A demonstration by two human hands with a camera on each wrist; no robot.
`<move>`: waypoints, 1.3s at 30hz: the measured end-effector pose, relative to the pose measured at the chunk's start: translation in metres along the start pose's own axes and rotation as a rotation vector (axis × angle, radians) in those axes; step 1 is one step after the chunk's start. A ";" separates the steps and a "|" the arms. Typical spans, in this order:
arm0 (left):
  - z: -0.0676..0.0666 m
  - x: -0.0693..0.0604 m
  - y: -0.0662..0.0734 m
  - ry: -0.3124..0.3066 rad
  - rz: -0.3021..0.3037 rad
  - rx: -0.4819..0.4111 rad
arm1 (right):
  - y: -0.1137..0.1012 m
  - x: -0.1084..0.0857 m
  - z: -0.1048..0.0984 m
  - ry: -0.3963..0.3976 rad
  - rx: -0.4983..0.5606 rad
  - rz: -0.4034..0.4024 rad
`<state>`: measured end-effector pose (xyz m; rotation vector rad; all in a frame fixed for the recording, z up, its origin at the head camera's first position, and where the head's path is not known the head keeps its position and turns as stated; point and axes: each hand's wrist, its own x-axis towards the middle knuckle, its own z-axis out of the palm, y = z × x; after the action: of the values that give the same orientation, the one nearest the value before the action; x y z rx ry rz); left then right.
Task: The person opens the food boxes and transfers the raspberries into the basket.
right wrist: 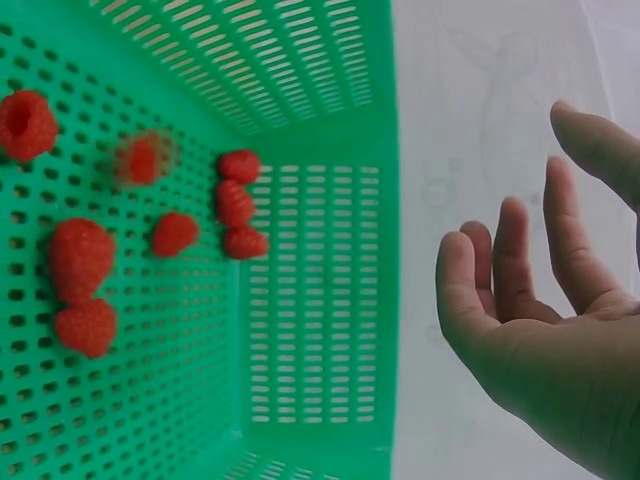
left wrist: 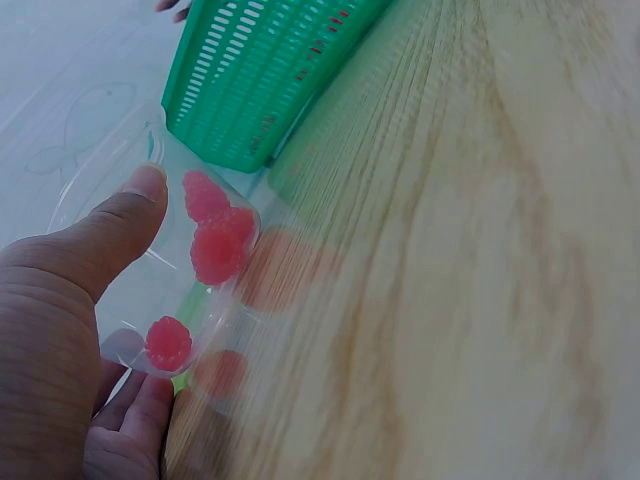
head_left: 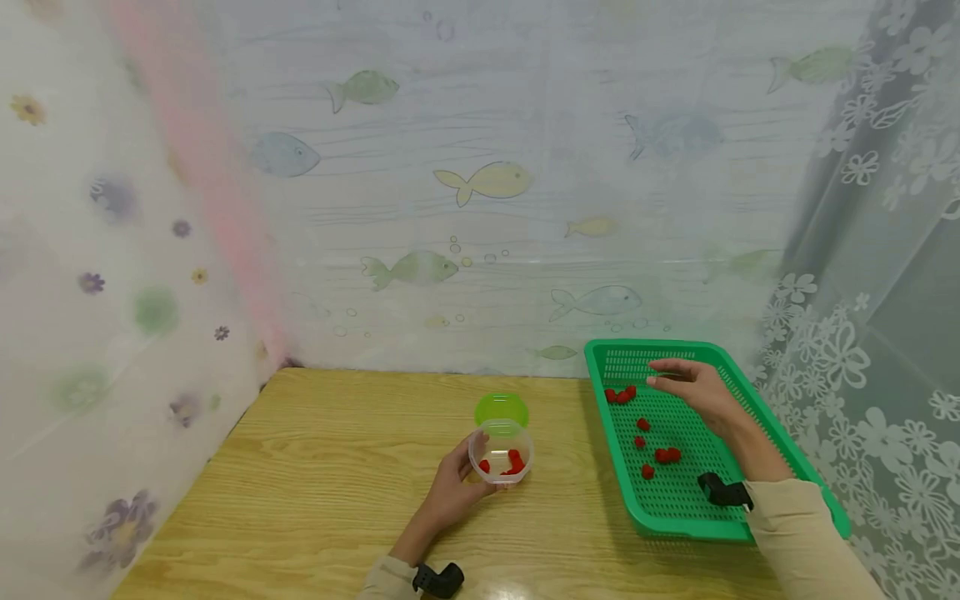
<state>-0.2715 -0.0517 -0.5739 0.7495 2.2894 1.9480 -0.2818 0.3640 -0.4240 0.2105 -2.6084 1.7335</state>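
Note:
My left hand (head_left: 450,486) grips a small clear plastic tub (head_left: 495,480), its thumb on the near side and fingers curled round the other side in the left wrist view. Several red raspberries (left wrist: 222,246) lie at the bottom of this tub. Over the green basket (head_left: 693,527) hovers my right hand (head_left: 703,396), fingers loosely bent and nothing between them. Inside the basket several loose raspberries (right wrist: 82,260) are scattered, with a small row of them (right wrist: 236,203) against one wall. One raspberry (right wrist: 143,159) looks blurred in the right wrist view.
Just behind the tub, a light green round lid (head_left: 501,407) lies on the wooden table (head_left: 322,475). A curtain printed with fish (head_left: 480,250) hangs along the table's back edge. Lacy flowered fabric (head_left: 840,358) hangs close to the basket's right side.

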 end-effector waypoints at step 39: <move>0.001 -0.001 0.007 -0.009 0.030 -0.001 | -0.084 -0.043 0.200 0.017 -0.497 -0.142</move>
<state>-0.2684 -0.0505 -0.5679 0.7957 2.2856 1.9540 -0.2150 0.1530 -0.4284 0.3566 -2.8225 0.9968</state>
